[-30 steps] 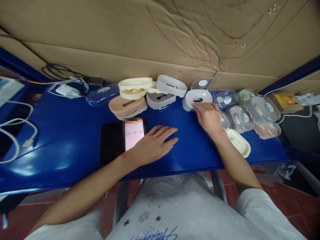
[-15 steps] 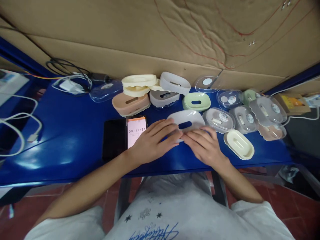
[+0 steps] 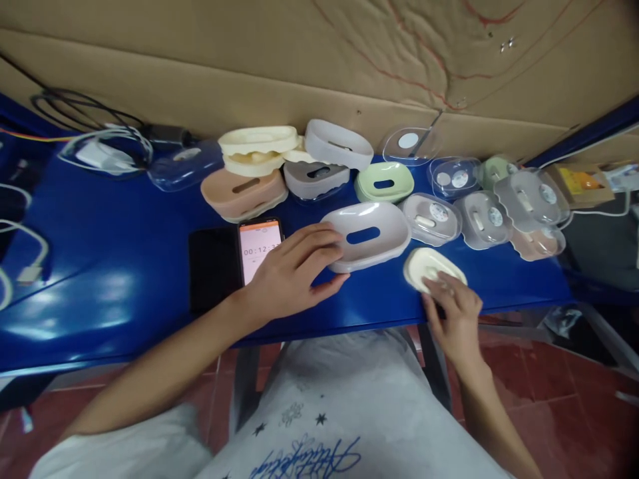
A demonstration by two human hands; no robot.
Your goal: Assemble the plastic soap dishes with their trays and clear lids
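Observation:
My left hand (image 3: 294, 273) grips the left end of a pale grey oval soap dish tray (image 3: 392, 229) with a long slot in its floor. The thumb lies along the near side, and the fingers reach over the rim. To the right, my right hand (image 3: 455, 316) has its fingers closed on a small cream soap dish tray (image 3: 417, 265) near the table's front edge; the fingers cover part of it. Just behind the grey tray sits a green slotted tray (image 3: 364, 183). A clear-lidded grey soap dish (image 3: 432, 229) stands close by on the right.
Cream trays (image 3: 257, 141), a peach tray (image 3: 224, 193) and grey trays stand stacked at the back. More lidded dishes (image 3: 483, 229) crowd the right. A phone (image 3: 259, 243) showing a timer lies left of my left hand, beside a dark flat object (image 3: 213, 269). Cables (image 3: 107, 150) lie back left.
My right hand has left the grey tray and moved right onto the cream tray, which has shifted left. My left hand stays on the grey tray. The camera view has shifted slightly.

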